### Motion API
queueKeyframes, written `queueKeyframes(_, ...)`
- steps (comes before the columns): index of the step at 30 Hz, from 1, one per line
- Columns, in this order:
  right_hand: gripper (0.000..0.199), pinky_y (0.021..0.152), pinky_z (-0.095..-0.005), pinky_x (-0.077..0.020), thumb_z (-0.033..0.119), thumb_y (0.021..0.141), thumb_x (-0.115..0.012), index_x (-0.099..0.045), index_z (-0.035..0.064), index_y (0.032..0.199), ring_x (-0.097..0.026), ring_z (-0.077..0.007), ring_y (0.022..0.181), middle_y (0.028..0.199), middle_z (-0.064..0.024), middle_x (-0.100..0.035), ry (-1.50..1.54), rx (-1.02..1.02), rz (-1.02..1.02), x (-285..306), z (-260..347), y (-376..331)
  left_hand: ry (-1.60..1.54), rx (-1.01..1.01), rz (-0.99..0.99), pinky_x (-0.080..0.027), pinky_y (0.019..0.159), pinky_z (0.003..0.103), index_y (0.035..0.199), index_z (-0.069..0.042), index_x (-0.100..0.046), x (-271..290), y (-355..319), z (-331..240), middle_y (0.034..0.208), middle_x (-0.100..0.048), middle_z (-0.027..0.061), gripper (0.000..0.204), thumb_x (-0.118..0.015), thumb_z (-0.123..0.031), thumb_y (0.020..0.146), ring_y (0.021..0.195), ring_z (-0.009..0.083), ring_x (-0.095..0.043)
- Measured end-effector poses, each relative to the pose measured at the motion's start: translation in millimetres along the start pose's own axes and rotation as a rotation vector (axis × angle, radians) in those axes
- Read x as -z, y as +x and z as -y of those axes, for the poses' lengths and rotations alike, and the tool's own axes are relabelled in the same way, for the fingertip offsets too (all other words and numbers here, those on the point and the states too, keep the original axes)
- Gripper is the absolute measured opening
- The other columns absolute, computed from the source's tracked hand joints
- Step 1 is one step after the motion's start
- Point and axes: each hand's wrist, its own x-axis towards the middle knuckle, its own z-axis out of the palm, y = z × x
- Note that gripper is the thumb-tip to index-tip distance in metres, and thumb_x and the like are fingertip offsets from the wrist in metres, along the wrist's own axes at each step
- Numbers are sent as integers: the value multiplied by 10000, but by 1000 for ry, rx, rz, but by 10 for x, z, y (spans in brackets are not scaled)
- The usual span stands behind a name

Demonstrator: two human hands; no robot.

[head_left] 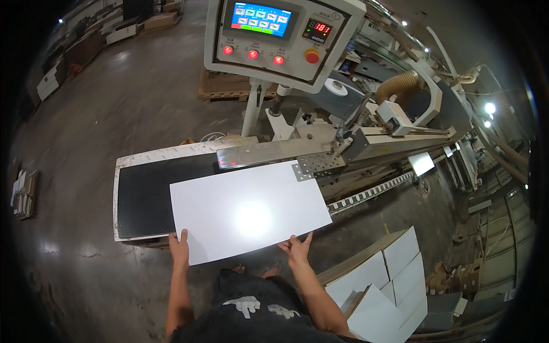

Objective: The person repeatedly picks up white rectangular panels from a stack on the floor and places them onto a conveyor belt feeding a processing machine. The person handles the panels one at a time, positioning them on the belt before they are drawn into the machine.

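Note:
A glossy white rectangular panel lies partly on the dark infeed table of a machine, its far edge along a metal guide. Its far right corner sits under a perforated metal plate. My left hand grips the near left corner, thumb on top and fingers hidden below. At the near edge, toward the right, my right hand holds the panel with its fingers at the rim; some fingertips are hidden under it. A bright reflection covers the panel's middle.
A control box with a lit screen, red-lit knobs and a red stop button stands beyond the guide. A conveyor chain runs off to the right, with another white panel farther along. Stacked white panels stand at my right.

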Motion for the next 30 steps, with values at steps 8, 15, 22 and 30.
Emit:
queueKeyframes(8,932,755,-444,-626,-36,993,-455,188,331,1558,-611,-219,800,1077,-163,-547,-8,-11,-14,-85,140,117,111,53,-11,-442,923,347,1116,19,-513,-99,96,-95,1098,-580,135,375,-647,-302,975,1018,203,-536)
queueKeyframes(15,915,698,-434,-640,-96,984,-445,115,310,1582,-624,-217,744,961,-103,-545,-99,51,-99,297,268,517,113,153,58,-419,985,383,1228,14,-448,-519,-169,-298,1175,-551,140,412,-595,-302,1010,1085,224,-510)
queueKeyframes(22,911,666,-411,-637,-82,972,-465,113,269,1583,-633,-214,705,934,-128,-576,35,127,-67,812,596,1017,45,167,30,-434,980,362,1314,44,-406,-1248,-364,-254,1270,-517,160,477,-598,-270,1010,1125,232,-518)
queueKeyframes(30,910,635,-364,-632,-37,976,-478,167,208,1568,-652,-196,688,886,-133,-601,-59,81,-109,1140,1270,1427,9,216,24,-404,1036,447,1459,62,-264,-1859,-256,137,1386,-463,222,671,-601,-308,1010,1227,314,-487)
